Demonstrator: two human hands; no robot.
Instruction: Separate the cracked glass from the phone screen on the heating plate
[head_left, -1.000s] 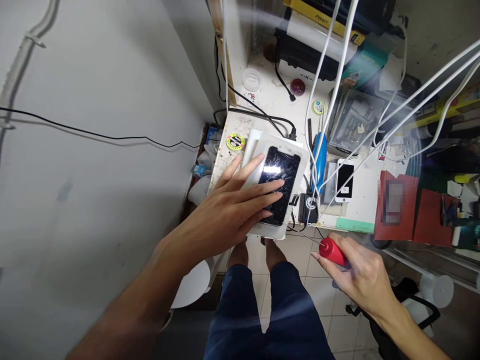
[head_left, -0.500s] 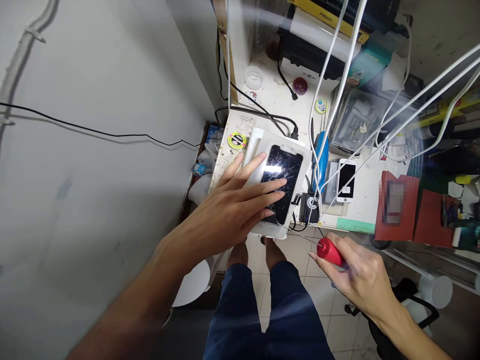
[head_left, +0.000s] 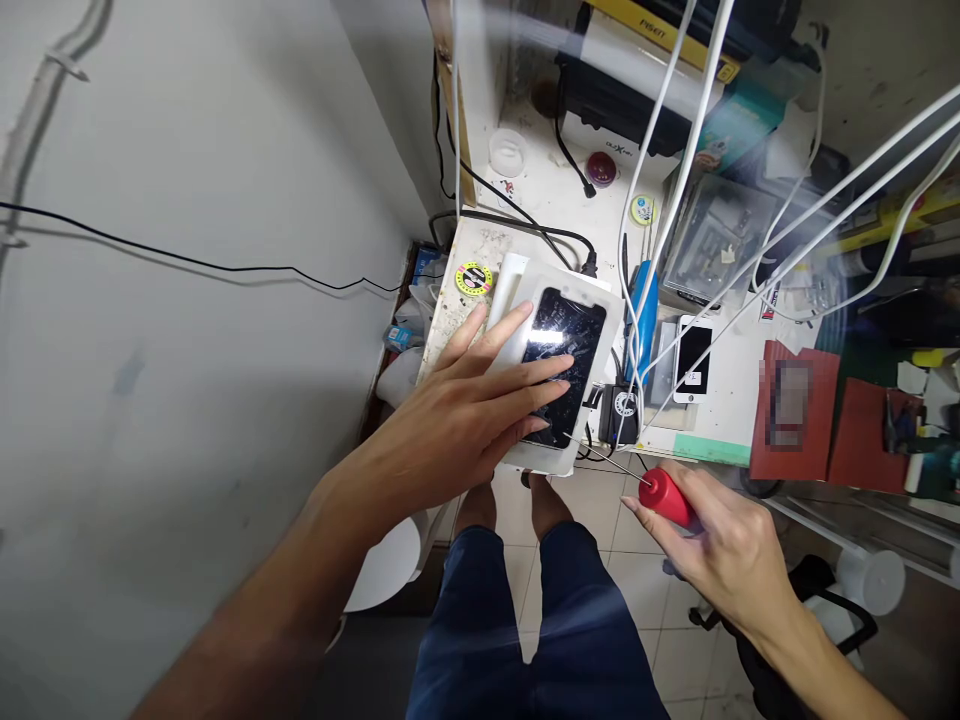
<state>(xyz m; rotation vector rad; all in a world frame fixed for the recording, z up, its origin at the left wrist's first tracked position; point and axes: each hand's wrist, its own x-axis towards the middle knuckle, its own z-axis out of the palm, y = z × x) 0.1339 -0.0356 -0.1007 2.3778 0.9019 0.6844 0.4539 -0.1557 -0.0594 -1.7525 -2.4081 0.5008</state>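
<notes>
A black phone screen (head_left: 574, 405) with a smeared, reflective face lies on a pale flat plate (head_left: 555, 462) near the bench's front edge. Across its left side rests my left hand (head_left: 480, 400), fingers spread flat, some tips on the glass and others on the plate beside it. My right hand (head_left: 712, 530) is wrapped round the red handle of a tool with a thin metal shaft (head_left: 615, 465). The shaft points left, its tip at the screen's lower right corner; whether it touches the glass I cannot tell.
White cables (head_left: 667, 200) hang across the bench's right half. A blue-handled tool (head_left: 642, 320), a black adapter (head_left: 619, 412) and a white phone (head_left: 693, 358) lie right of the plate. A yellow round tin (head_left: 474, 279) sits to the left. Clear parts boxes (head_left: 720, 235) stand behind.
The tool in my right hand has shifted slightly right and its tip a little up, toward the screen's lower right corner. My left hand stays in place.
</notes>
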